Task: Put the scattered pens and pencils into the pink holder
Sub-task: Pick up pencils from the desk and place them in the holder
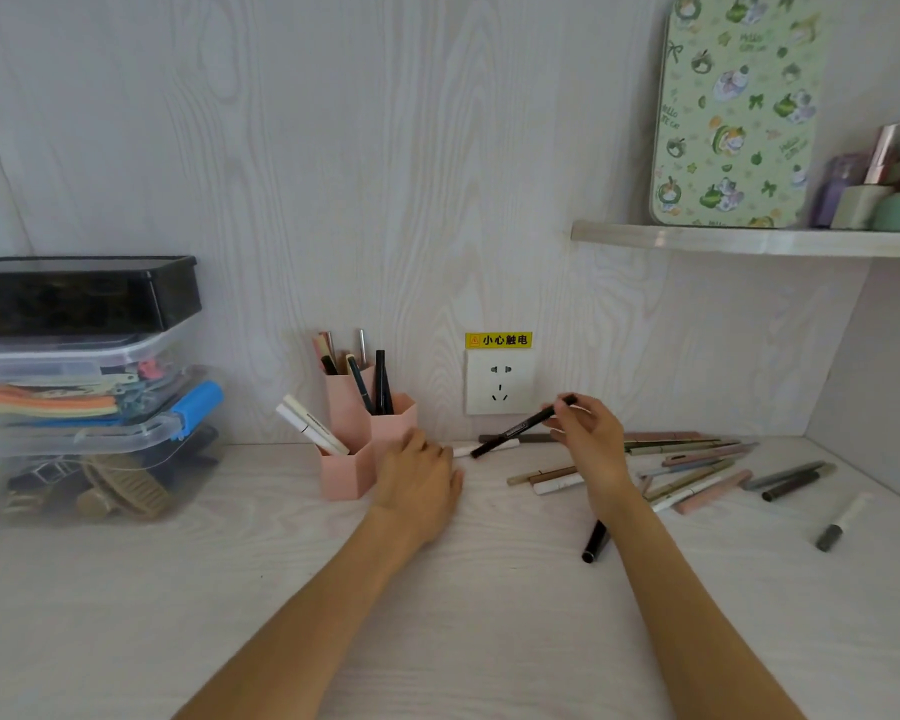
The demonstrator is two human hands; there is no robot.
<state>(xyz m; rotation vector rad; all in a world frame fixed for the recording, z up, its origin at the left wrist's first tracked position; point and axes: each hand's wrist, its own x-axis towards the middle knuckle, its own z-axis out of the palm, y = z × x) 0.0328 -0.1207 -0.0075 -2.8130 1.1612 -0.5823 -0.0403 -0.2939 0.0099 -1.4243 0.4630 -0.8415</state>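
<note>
One black pen (521, 425) pinched in right hand (591, 443) fingertips at frame centre, long axis slanting down-left toward pink holder (370, 433) just left, nearer left hand (419, 472) resting open-fingered beside it; loose pens (697, 470) scattered right.

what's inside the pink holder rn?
The pink holder has two white pens leaning out of its front cup and several dark and reddish pens upright in the back cups. Their lower ends are hidden by the walls.
</note>
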